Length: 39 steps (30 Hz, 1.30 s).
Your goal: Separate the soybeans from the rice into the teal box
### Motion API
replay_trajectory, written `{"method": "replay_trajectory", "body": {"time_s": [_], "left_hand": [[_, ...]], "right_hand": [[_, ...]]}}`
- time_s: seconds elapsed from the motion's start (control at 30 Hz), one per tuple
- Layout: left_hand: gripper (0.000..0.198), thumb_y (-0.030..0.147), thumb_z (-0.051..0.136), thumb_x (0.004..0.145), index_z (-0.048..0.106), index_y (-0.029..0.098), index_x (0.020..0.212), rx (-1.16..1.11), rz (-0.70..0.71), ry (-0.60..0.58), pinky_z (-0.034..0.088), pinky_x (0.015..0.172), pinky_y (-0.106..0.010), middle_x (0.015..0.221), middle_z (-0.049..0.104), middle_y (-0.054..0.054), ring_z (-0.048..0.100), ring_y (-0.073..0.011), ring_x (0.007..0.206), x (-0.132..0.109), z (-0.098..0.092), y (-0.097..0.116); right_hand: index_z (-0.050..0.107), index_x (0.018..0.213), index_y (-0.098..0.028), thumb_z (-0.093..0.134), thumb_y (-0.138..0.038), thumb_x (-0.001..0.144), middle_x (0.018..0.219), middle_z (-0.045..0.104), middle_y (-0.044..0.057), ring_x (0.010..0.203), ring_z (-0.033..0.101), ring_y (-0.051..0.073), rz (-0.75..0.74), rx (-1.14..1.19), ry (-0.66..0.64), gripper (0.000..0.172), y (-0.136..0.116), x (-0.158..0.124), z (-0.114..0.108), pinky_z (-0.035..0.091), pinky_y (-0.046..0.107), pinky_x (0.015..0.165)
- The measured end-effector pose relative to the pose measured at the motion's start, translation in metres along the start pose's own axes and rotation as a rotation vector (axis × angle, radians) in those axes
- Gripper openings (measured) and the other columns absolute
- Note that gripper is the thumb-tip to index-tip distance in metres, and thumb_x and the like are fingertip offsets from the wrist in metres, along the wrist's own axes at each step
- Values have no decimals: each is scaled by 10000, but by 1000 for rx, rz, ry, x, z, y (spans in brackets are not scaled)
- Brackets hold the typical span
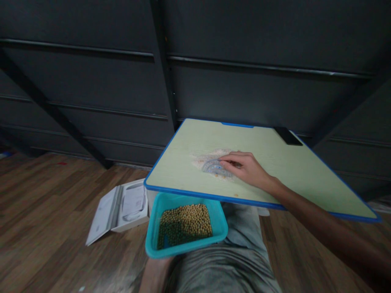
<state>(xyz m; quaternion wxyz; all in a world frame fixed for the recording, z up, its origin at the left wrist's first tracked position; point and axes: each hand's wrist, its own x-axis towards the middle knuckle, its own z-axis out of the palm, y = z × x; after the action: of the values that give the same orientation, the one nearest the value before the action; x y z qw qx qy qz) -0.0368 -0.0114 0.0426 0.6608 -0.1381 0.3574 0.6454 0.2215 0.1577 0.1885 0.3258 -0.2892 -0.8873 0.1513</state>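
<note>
My right hand (241,165) is over the pale board table (262,183), with thumb and fingertips pinched at the edge of a clear half-round plastic piece that looks like a protractor (210,165). Pale crumbly bits (198,158) and a few beans lie around and under it. Something brownish shows in the gap between thumb and fingers. Below the table's near edge, a teal plastic basket (224,228) holds many round, tan, soybean-like beans (189,219). A bare forearm, apparently my left, reaches under the basket; the hand itself is hidden beneath it.
A black phone (288,136) lies at the table's far right. On the wooden floor (55,211), an opened white box (131,203) stands left of the basket. A dark panelled wall (116,81) rises behind the table. My lap in grey cloth (226,268) is below.
</note>
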Motion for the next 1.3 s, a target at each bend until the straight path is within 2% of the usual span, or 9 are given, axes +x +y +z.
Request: {"method": "replay_trajectory", "body": {"time_s": [0.1,0.27,0.37,0.57,0.7,0.77,0.9,1.1,1.3], "left_hand": [[564,213,320,938,754,257,581,21,-11,-56,460,1072,-467,622,758,-36,753,-249,917,-3,3,0],[605,209,299,937,730,246,514,14,42,177,476,1049,-498,571,736,-65,759,-265,869,-13,20,-3],[606,239,302,948,738,230,528,13,19,164,498,1016,-487,630,758,-89,763,-263,803,-12,19,-5],[629,193,256,958,767,225,592,-20,37,-36,511,991,-425,622,756,-41,754,-229,677,5,-8,-2],[524,144,312,934,808,224,784,9,-17,-405,457,1046,-429,829,788,-11,760,-235,775,19,-29,2],[484,143,342,922,809,229,826,17,0,-495,430,1068,-452,862,788,-13,756,-255,837,24,-37,3],[499,123,344,903,810,252,779,61,34,-396,473,1023,-430,840,790,-24,760,-241,800,28,-43,6],[462,92,392,833,809,277,765,-52,54,-256,579,791,-280,804,790,2,756,-184,731,28,-46,-8],[507,240,337,923,807,283,737,-57,48,-23,578,829,-379,787,796,-25,757,-229,720,23,-28,-34]], "right_hand": [[757,1056,-219,593,-287,975,1012,779,48,922,697,188,-40,-7,11,195,-1,0,2,509,349,852],[759,1053,-229,607,-265,967,1005,785,33,920,703,177,-76,-5,-6,179,-4,0,5,504,339,850],[760,1057,-221,616,-263,961,1001,788,34,903,709,169,-78,9,-9,178,-6,-1,6,503,331,847],[762,1060,-230,593,-287,972,1020,785,31,897,706,163,-91,36,-45,199,-11,-1,4,505,329,845],[759,1051,-223,585,-284,971,998,782,37,880,695,164,-117,58,-84,200,-14,-3,4,505,336,833],[753,1057,-229,593,-288,967,983,782,34,872,693,164,-124,73,-89,193,-14,-3,4,506,340,834],[754,1026,-240,614,-295,957,971,781,34,861,698,161,-129,89,-107,165,-14,-5,4,514,336,824],[755,1011,-231,615,-278,958,945,781,32,834,696,155,-122,95,-130,158,-17,-16,-1,512,336,821],[746,1059,-240,631,-264,948,936,778,25,836,692,157,-145,111,-82,162,-23,-29,-2,510,342,824]]}}
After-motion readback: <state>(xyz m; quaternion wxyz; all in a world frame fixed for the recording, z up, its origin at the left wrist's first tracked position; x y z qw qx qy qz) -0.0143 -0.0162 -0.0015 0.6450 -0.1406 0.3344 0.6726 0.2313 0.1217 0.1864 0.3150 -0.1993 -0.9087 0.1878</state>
